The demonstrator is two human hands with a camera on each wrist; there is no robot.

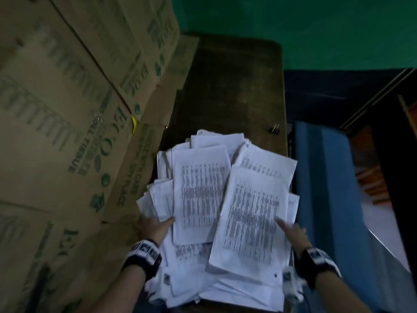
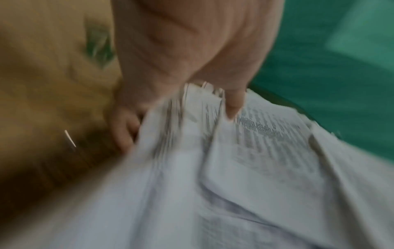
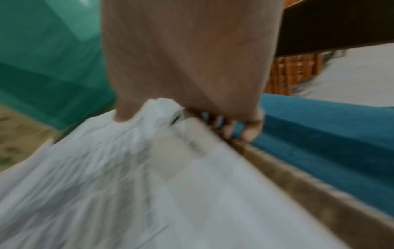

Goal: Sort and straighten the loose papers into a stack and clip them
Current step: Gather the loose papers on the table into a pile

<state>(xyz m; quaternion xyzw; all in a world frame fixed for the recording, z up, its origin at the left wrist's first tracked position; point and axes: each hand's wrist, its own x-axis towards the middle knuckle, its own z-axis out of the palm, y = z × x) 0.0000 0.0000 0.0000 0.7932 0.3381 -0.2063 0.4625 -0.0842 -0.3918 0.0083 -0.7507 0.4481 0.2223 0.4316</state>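
Observation:
A messy pile of printed white papers (image 1: 216,199) lies on the near end of a dark table (image 1: 228,86). My left hand (image 1: 158,224) grips the pile's left side: the thumb (image 2: 232,102) lies on top and the fingers (image 2: 125,134) curl in under the sheets. My right hand (image 1: 291,230) holds the right side, with its thumb (image 3: 122,112) on the top sheet and its fingers (image 3: 245,129) curled over the edge. A black binder clip (image 1: 274,128) sits alone near the table's right edge, beyond the pile. Both wrist views are blurred.
Large printed cardboard boxes (image 1: 67,132) stand tight against the table's left side. A blue cloth-covered surface (image 1: 327,199) runs along the right, lower than the table. A green wall (image 1: 293,23) is behind. The table's far half is bare wood.

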